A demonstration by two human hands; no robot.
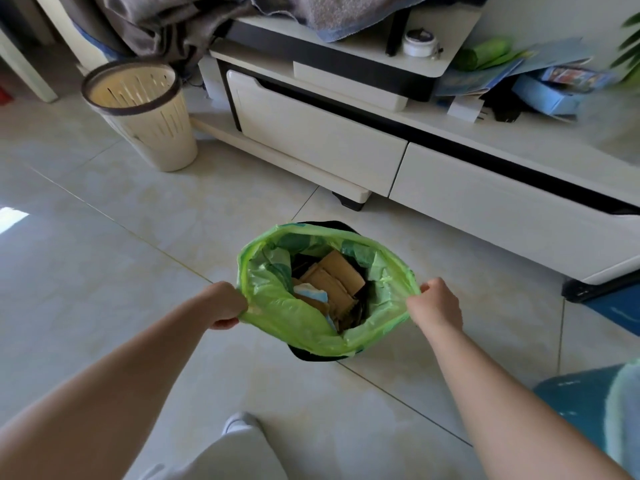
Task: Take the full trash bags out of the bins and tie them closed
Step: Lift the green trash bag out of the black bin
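Your left hand (227, 304) and right hand (437, 304) pinch the green bag (277, 306) rim, frame centre; thin film, cardboard load—lift gently.

Bin (306, 355) mostly behind green bag (277, 308)

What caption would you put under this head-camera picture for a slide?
Left hand and right hand grip opposite edges of the open green trash bag, which sits in a black bin.

Both hands (225, 304) (436, 304) gripping green trash bag (277, 306) rim, black bin (311, 355) beneath
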